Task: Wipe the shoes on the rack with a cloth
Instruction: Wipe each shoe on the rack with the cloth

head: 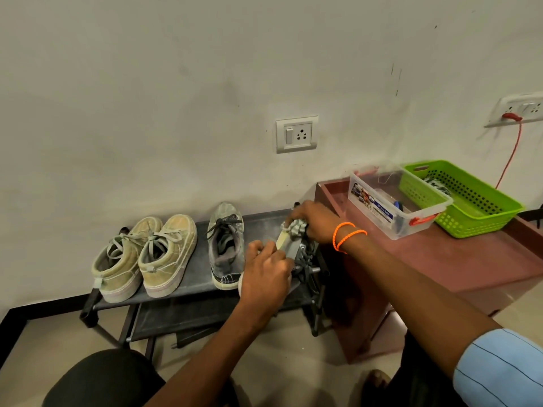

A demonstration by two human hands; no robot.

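— Fingers first: our right hand (pixel 313 221) has its fingers (pixel 296 214) curled round the bunched cloth (pixel 295 227), pressing it on the far part of the grey shoe (pixel 296 251). Our left hand (pixel 266 274) grips the near end of that same shoe, fingers (pixel 279 258) folded over its upper, so both hands are holding something.

— And where does the shoe sit?

— At the right end of the rack (pixel 258 227), on the top shelf, close to the right corner. It looks tipped on its side, pale sole edge showing between our two hands, though our hands hide much of it. Its mate, the other grey shoe (pixel 224 248), stands upright just beside it toward the middle, and the tan pair (pixel 147 257) stands near the left end, heels to the front edge.

— How will it handle?

— We judge the shoe light, with a soft, yielding upper and a stiffer sole. Best to hold it by the heel and sole rim, where it will not collapse, as our left hand roughly does. The loose laces may snag the cloth. The cloth is limp and small; wadded in the fingers it gives a firm pad.

— So the cloth lies inside our right fingers, touching the shoe?

— Yes, as far as we can see.
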